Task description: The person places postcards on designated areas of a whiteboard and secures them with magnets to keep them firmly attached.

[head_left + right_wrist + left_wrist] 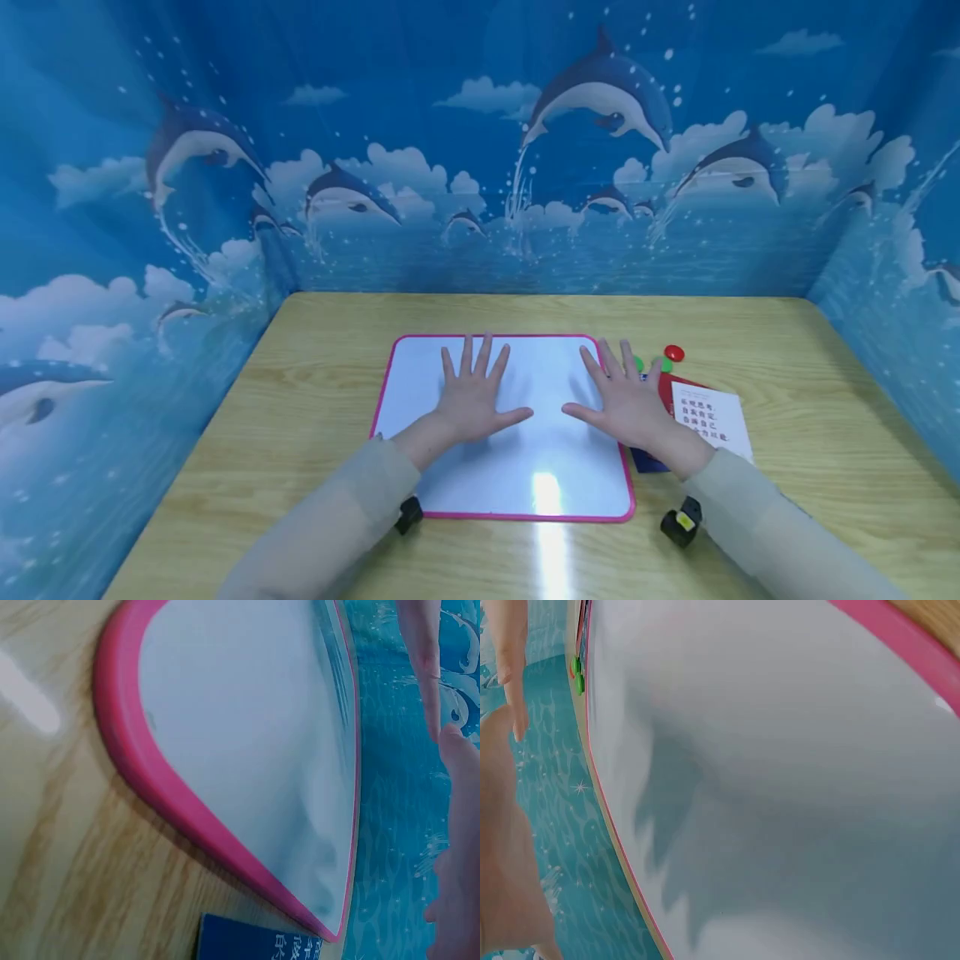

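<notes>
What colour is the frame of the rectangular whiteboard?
The frame is pink, clearest in the right wrist view.

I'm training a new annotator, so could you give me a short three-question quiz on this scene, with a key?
1. True or false: the left grip and the right grip are both free of any object.
2. What colour is the frame of the whiteboard? A: green; B: pink; C: black.
3. From the wearer's viewpoint, on which side of the whiteboard does the white printed card lie?

Key: 1. True. 2. B. 3. The right side.
</notes>
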{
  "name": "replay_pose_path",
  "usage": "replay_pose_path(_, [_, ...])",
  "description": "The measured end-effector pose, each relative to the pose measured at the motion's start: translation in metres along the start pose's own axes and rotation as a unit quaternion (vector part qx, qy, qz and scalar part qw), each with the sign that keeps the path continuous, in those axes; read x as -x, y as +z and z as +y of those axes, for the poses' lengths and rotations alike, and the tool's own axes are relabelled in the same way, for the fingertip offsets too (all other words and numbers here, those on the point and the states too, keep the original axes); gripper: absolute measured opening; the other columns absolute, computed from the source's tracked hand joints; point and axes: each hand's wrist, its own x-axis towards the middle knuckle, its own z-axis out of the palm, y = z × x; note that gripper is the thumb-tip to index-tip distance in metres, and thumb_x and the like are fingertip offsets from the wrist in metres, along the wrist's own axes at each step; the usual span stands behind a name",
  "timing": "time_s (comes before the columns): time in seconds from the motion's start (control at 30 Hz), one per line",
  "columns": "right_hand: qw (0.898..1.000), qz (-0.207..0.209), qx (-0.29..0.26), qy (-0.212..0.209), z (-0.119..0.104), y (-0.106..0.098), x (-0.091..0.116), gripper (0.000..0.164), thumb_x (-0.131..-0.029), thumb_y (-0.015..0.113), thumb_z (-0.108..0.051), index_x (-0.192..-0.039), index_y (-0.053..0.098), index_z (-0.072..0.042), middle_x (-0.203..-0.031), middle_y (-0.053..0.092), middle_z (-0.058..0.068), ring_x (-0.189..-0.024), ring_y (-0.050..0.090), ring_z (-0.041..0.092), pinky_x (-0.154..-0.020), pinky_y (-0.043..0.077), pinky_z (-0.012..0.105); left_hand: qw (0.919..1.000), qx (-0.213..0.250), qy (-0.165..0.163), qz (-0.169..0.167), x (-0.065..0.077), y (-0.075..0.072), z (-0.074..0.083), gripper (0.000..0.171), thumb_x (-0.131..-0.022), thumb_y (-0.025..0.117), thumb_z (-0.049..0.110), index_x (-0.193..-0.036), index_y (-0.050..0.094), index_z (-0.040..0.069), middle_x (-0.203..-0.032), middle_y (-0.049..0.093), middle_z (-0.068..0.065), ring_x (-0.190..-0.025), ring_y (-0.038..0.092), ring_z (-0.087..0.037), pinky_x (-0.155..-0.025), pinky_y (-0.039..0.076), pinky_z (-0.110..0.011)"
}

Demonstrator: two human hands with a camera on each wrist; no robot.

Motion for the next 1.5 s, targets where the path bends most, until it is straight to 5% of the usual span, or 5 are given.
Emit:
replay_pose_path(0.47, [0.999,-0.007,-0.031,0.013,0.016,-0.002,0.015,0.092,-0.083,0.052,-0.063,-0.149,0.02,-0.007,-0.154,0.015,0.025,-0.139,0.005,0.052,-0.101,-0.005,0.076,0.9993,0.028,-0.021,0.009,0.013,0.002,-0.039,0.096,-0.082,0.049,0.069,-0.152,0.01,0.016,-0.159,-0.006,-0.013,-0.144,-0.01,-0.041,-0.107,-0.006,-0.069])
replay_pose_path(1.07, [0.997,-0.029,-0.032,0.068,0.073,-0.003,0.033,0.092,-0.086,0.045,-0.066,-0.148,0.019,-0.003,-0.15,0.015,0.033,-0.135,0.006,0.058,-0.096,-0.004,0.08,0.9932,0.071,-0.082,-0.042,0.044,0.011,-0.133,0.099,-0.082,0.053,0.066,-0.151,0.011,0.007,-0.157,-0.003,-0.021,-0.141,-0.008,-0.049,-0.105,-0.007,-0.071])
replay_pose_path(1.5, [0.99,-0.077,-0.052,0.104,0.131,-0.008,0.057,0.098,-0.086,0.048,-0.063,-0.148,0.01,0.001,-0.145,0.015,0.039,-0.128,0.006,0.064,-0.09,-0.002,0.083,0.9888,0.1,-0.08,-0.076,0.048,0.019,-0.148,0.107,-0.077,0.055,0.069,-0.15,0.012,0.004,-0.156,0.003,-0.023,-0.14,-0.004,-0.05,-0.103,-0.01,-0.072])
